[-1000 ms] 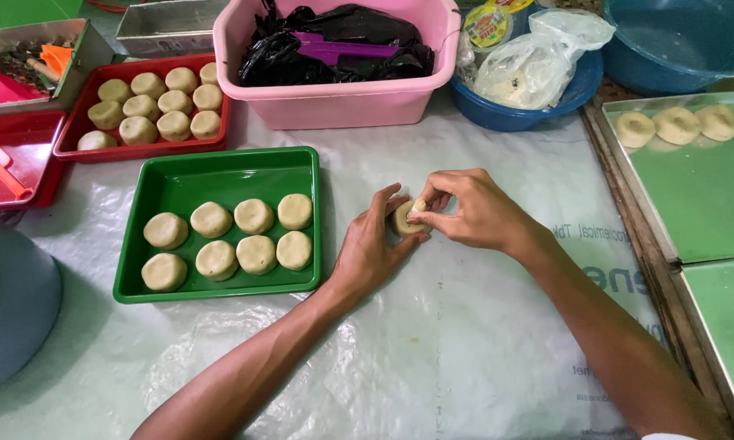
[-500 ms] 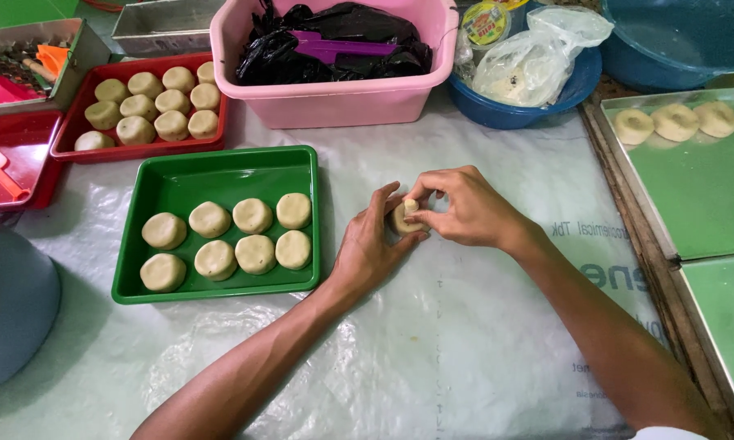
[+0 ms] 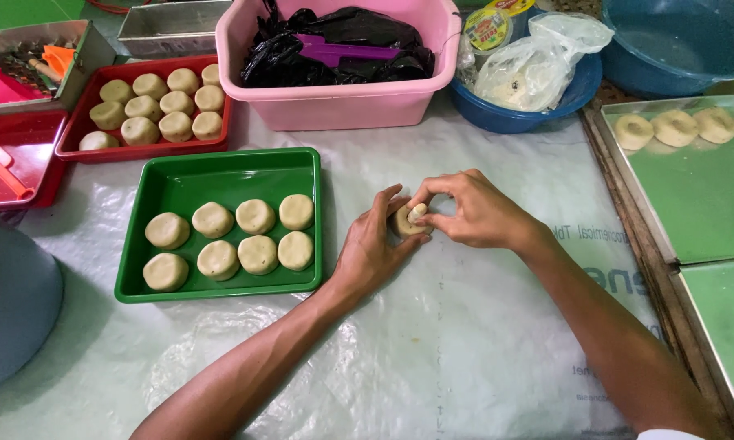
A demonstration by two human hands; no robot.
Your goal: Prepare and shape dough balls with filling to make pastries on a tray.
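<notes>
A small round piece of pale dough (image 3: 407, 219) sits between both hands just above the plastic-covered table. My left hand (image 3: 372, 248) cups it from the left and below. My right hand (image 3: 473, 213) pinches its top from the right with thumb and fingers. To the left lies a green tray (image 3: 187, 183) with several flattened dough rounds (image 3: 256, 217) in two rows. Behind that tray, a red tray (image 3: 80, 122) carries several more dough pieces.
A pink tub (image 3: 342, 102) with black plastic bags and a purple scraper stands at the back. A blue bowl (image 3: 505, 118) with bags sits beside it. Green-lined metal trays (image 3: 693, 195) at right carry three ring-shaped dough pieces (image 3: 675, 127). A grey bucket (image 3: 8, 301) stands at left.
Both hands stay closed around the dough piece at the same spot. The fingers of my right hand have shifted slightly on its top.
</notes>
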